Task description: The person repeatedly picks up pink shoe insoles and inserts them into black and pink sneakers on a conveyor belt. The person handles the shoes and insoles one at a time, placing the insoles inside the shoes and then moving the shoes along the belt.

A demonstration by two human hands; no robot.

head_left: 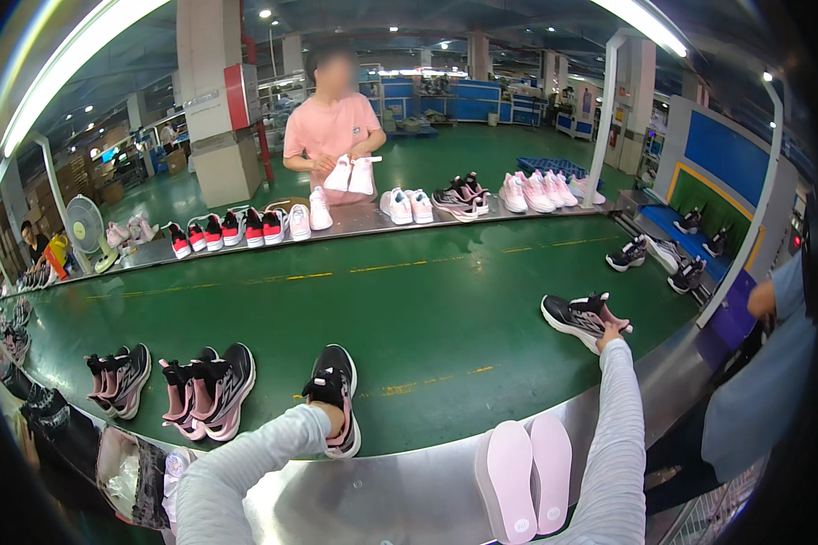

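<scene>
A black sneaker with a pink lining and pale sole stands on the green belt in front of me. My left hand is at its opening, and its fingers are hidden by the shoe and my sleeve. Farther to the right, my right hand grips the heel end of another black sneaker, whose toe points left. Between my forearms, pink insoles lie side by side on the metal ledge.
Several black-and-pink sneakers stand at the left of the belt. Across it, a person in a pink shirt holds white shoes behind a row of sneakers. A blue-and-grey machine and another person's sleeve are at right.
</scene>
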